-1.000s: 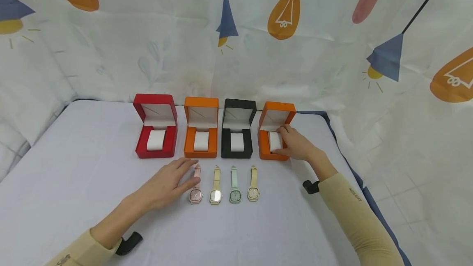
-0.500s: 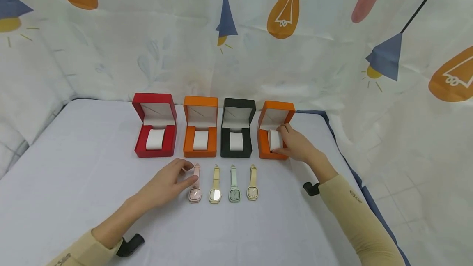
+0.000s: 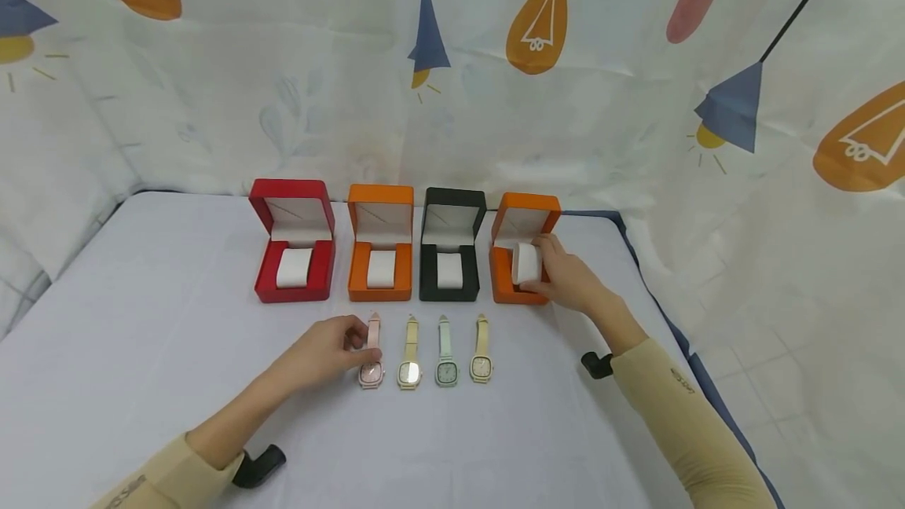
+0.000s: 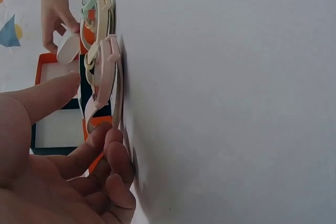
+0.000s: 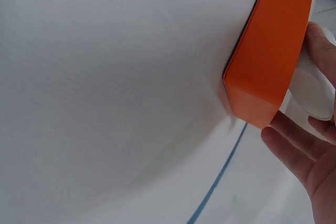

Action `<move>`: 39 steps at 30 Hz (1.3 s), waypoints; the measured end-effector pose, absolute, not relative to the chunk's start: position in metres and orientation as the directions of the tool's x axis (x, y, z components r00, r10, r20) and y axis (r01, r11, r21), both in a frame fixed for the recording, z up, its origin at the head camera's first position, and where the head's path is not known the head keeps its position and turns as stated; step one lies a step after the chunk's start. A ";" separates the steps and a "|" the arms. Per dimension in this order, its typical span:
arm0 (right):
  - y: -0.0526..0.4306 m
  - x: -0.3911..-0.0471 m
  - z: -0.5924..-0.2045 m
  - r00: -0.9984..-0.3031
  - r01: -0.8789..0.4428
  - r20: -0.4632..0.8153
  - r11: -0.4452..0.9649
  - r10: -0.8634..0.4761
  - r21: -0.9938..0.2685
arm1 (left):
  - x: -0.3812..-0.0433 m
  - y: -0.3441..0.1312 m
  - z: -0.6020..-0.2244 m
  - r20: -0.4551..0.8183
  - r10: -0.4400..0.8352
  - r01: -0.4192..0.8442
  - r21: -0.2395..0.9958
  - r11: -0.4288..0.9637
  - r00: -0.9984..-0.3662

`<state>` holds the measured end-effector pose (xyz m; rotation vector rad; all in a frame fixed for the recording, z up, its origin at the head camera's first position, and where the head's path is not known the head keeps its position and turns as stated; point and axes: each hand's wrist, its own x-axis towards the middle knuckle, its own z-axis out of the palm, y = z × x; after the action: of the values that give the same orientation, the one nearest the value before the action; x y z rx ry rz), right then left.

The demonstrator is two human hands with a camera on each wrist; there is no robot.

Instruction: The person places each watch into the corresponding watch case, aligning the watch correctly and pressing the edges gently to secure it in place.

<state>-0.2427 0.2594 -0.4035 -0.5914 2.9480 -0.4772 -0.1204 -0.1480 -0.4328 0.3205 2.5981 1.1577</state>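
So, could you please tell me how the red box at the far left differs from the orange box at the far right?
The red hinged box looks larger in the head view than the orange hinged box. The red box's rounded white cushion sits in its base, while the orange box's rounded white insert is raised, gripped by the right hand. Both have open lids and pale linings.

A white-topped counter [image 3: 537,430], its dark blue edge [image 3: 716,400] showing along the right, carries two rows. At the back — lids raised — stand a red box [image 3: 322,273], an orange box [image 3: 380,294], a black box [image 3: 449,294] and, rightmost, a second orange box [image 3: 501,273]. In front lie, left to right — dials at the near end — a pink watch [image 3: 371,374], a gold watch [image 3: 409,374], a mint watch [image 3: 446,372] and a yellow watch [image 3: 481,368].
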 end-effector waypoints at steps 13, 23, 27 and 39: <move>0.264 -0.239 -0.411 -0.951 -0.270 0.010 0.814 -0.310 -0.514 | -0.117 -0.143 -0.429 -0.164 0.328 0.108 0.733 0.671 -0.930; 0.265 -0.238 -0.411 -0.959 -0.269 0.125 0.686 -0.253 -0.676 | -0.114 -0.142 -0.427 -0.168 0.353 0.098 0.775 0.624 -0.920; 0.265 -0.239 -0.412 -0.964 -0.251 0.118 0.661 -0.239 -0.707 | -0.114 -0.141 -0.427 -0.180 0.355 0.082 0.787 0.612 -0.917; 0.264 -0.236 -0.410 -0.968 -0.208 0.070 0.620 -0.240 -0.757 | -0.110 -0.141 -0.428 -0.190 0.361 0.060 0.813 0.579 -0.913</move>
<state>-0.2360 0.2644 -0.4097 -0.3866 2.7933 -1.2972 -0.1100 -0.1406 -0.4280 0.3427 2.4786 1.2570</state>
